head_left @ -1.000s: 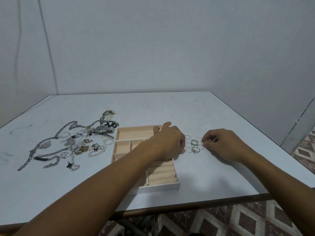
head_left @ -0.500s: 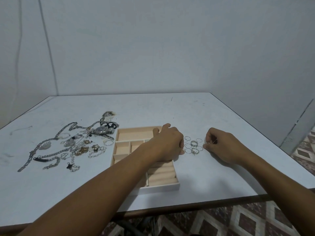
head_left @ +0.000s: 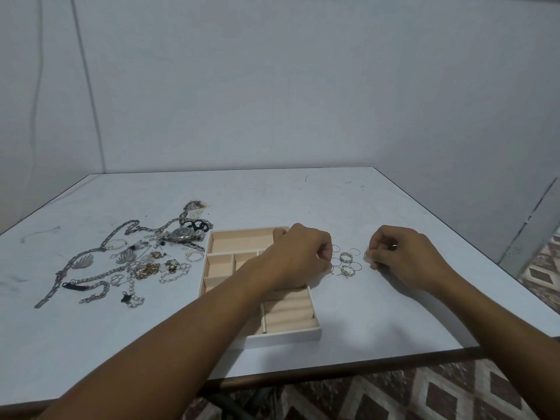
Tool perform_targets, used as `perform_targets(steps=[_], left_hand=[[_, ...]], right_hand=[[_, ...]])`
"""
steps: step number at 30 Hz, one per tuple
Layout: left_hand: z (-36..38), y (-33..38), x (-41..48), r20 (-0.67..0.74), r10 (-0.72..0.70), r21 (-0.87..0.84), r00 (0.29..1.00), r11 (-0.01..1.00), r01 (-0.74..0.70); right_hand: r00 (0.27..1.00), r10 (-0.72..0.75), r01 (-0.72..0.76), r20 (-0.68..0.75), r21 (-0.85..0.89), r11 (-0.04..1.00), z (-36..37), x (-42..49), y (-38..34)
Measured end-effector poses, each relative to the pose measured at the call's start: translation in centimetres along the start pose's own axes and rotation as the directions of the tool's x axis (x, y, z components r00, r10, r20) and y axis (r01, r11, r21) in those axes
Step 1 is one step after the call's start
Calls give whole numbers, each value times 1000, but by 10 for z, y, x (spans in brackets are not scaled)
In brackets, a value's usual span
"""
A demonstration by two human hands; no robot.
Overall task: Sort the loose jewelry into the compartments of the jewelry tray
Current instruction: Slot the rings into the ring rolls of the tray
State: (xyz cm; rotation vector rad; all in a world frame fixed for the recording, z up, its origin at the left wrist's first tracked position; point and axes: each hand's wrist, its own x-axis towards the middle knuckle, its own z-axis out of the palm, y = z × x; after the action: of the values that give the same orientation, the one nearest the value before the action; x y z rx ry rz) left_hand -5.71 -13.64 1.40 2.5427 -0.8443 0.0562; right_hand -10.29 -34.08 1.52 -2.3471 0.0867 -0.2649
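The left hand [head_left: 300, 256] reaches over the far right part of the tray [head_left: 285, 334], its forearm lying across the tray's middle and hiding several compartments. Its fingers are curled under, with the tips down at the left edge of the cluster of rings [head_left: 345, 262] on the table [head_left: 378, 313]. A thin ring lies right at those fingertips, but I cannot tell whether the hand pinches it or only touches it. The right hand [head_left: 404, 259] sits on the other side of the cluster with its knuckles up and its fingers curled, and it pinches a small ring [head_left: 368, 256] between thumb and fingertips just above the tabletop. The remaining rings lie loose on the table between the two hands, just beside the tray's right wall. The visible compartments of the tray hold nothing. The pile of chains, pearls and earrings [head_left: 136, 265] and a watch [head_left: 181, 234] lie on the table left of the tray. Compared with a second ago, the right hand has drawn a little to the right, away from the cluster, taking the small ring with it. The left hand has kept its place at the cluster's left edge, and the tray and the pile have not shifted.
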Motion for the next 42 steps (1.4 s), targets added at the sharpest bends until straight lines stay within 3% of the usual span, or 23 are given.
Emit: perform_targets(steps=[5, 11, 24, 42], left_hand=[[-16, 3, -4, 1, -15, 5, 1000, 1000, 15], [-46, -11, -15, -27, -87, -127, 996, 988, 83], [-61, -59, -57, -53, -211, -176, 976, 964, 198], [-52, -60, -74, -55, -184, -314, 981, 936, 158]], right_hand=[[1000, -5, 5, -5, 23, 1000, 3, -3, -9], [1000, -13, 13, 9, 89, 996, 7, -6, -28], [988, -84, 54, 133, 215, 975, 33, -15, -63], [976, -123, 94, 182, 160, 983, 44, -23, -78]])
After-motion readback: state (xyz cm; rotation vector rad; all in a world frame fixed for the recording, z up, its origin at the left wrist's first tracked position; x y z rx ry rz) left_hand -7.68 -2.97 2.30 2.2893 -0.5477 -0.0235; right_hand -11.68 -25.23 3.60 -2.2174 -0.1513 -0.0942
